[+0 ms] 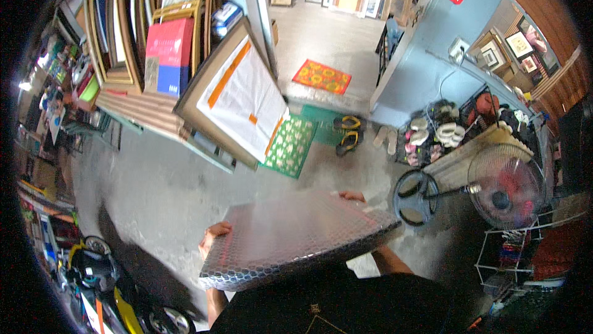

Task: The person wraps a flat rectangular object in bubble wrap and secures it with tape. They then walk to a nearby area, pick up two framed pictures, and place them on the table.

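Observation:
A flat, rectangular package in clear bubble wrap [296, 232] lies across both my hands, held level in front of my body. My left hand [214, 239] grips its left edge, with the fingers curled over the top. At the far right edge, my right hand [353, 196] is closed around the rim, and only part of its fingers shows. The package hides most of both palms. What lies inside the wrap is blurred by glare, though a reddish line shows along its borders.
A large frame backed with white sheeting [241, 102] leans by the doorway. Sandals [349, 135] and a green mat [290, 145] lie before it. To the right stand a pedestal fan [505, 179] and a shoe rack [445, 130]. A motorcycle [105, 284] is parked at lower left.

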The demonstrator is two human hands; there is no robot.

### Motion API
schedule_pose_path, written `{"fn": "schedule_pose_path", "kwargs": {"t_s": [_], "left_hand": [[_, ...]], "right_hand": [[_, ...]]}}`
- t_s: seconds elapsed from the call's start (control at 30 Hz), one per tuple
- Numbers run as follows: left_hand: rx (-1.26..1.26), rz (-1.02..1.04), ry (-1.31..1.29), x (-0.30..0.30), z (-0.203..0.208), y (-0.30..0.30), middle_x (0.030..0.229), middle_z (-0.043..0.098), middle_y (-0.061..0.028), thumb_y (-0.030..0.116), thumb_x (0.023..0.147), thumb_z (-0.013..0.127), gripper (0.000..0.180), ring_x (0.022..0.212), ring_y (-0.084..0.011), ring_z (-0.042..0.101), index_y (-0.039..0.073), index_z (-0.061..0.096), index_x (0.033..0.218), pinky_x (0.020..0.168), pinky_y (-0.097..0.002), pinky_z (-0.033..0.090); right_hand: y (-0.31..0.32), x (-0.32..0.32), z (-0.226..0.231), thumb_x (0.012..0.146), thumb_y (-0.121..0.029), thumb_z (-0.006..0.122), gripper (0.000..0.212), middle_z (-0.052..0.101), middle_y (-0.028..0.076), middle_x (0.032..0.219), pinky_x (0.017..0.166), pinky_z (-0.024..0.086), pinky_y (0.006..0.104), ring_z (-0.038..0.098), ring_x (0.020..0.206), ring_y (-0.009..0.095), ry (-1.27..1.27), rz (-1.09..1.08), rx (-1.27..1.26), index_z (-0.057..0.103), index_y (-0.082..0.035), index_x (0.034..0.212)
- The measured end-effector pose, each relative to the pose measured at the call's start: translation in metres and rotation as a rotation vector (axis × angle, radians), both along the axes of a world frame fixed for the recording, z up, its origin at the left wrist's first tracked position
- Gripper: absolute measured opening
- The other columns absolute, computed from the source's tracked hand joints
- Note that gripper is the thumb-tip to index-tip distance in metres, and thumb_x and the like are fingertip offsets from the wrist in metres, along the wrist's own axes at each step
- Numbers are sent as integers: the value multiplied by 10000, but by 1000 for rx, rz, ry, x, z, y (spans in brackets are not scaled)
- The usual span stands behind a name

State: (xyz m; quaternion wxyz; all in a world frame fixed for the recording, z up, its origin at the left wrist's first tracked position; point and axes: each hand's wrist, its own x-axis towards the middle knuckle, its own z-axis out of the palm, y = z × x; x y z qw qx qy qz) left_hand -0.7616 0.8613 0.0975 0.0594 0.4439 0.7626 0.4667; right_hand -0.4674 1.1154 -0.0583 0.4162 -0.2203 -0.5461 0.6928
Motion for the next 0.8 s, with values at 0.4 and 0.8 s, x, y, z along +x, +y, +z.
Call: {"fn": "schedule_pose_path", "kwargs": {"t_s": [0.4, 0.8], "left_hand": [[-204, -600, -433, -143, 22, 412, 992, 636, -90, 114, 470, 863, 616, 947, -229, 617, 66, 628, 1037, 846, -362, 487], [58, -927, -131, -247, 68, 753, 787, 604, -102, 109, 470, 786, 513, 690, -285, 605, 75, 612, 951, 626, -349, 475]], "right_hand": [[251, -74, 21, 898, -296, 599, 370, 550, 191, 1180, 975, 417, 425, 528, 1094, 259, -163, -429, 57, 502, -16, 1119], [569, -191, 36, 875, -270, 633, 472, 556, 143, 1239, 938, 452, 333, 554, 1056, 184, -345, -227, -67, 503, -8, 1246]]}}
